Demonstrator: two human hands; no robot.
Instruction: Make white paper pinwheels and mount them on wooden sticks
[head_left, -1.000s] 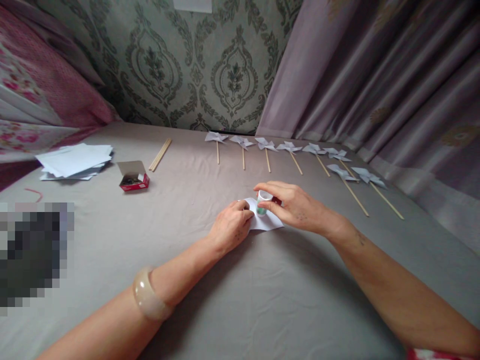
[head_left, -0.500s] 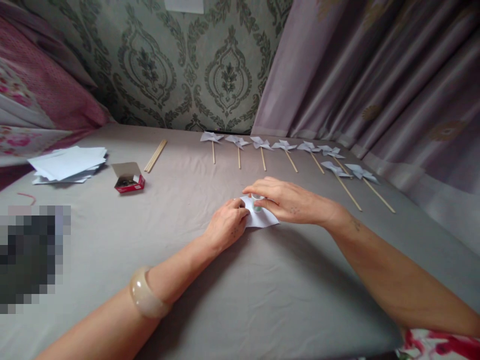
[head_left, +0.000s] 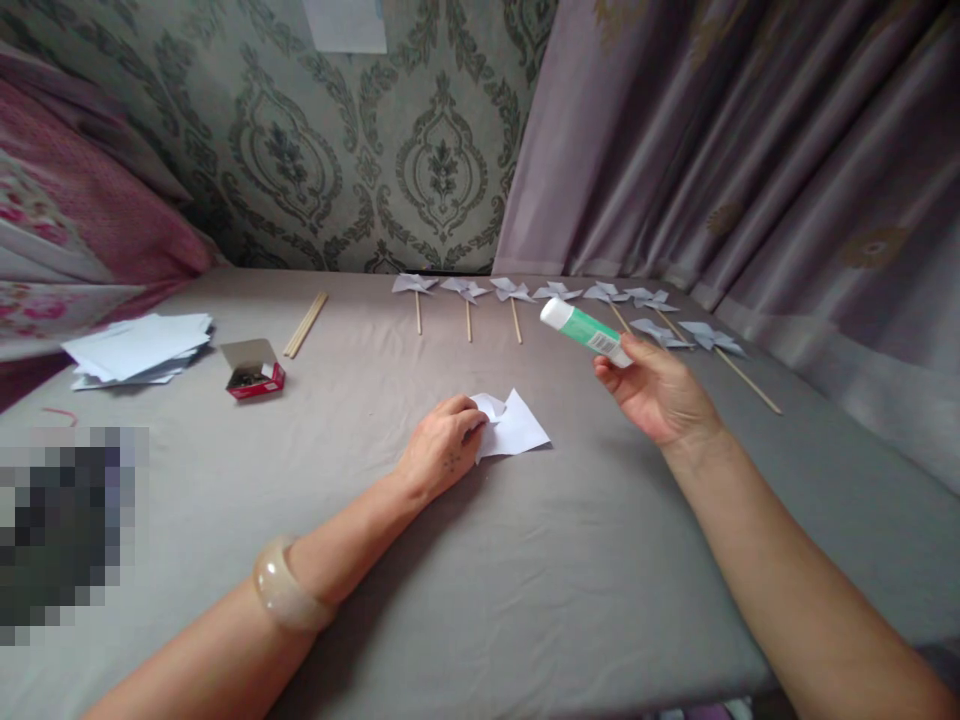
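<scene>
My left hand (head_left: 448, 440) is closed on the left part of a white paper pinwheel piece (head_left: 519, 428) lying on the grey cloth. Part of that paper curls up near my fingertips, and a pointed corner stands to the right. Raised above the cloth, my right hand (head_left: 664, 390) grips a green and white glue stick (head_left: 587, 329) by its lower end. The glue stick is tilted, its white end pointing up and left, apart from the paper.
Paper pinwheels on sticks (head_left: 515, 292) lie in a row at the back right. To the left are a stack of white paper (head_left: 139, 345), wooden sticks (head_left: 306, 325) and a small open red box (head_left: 255, 380) with small dark pieces. A blurred patch covers the left edge.
My right hand has lifted off the paper and moved right with the glue stick, now fully in sight. My left hand stays on the paper. The view has tilted slightly upward.
</scene>
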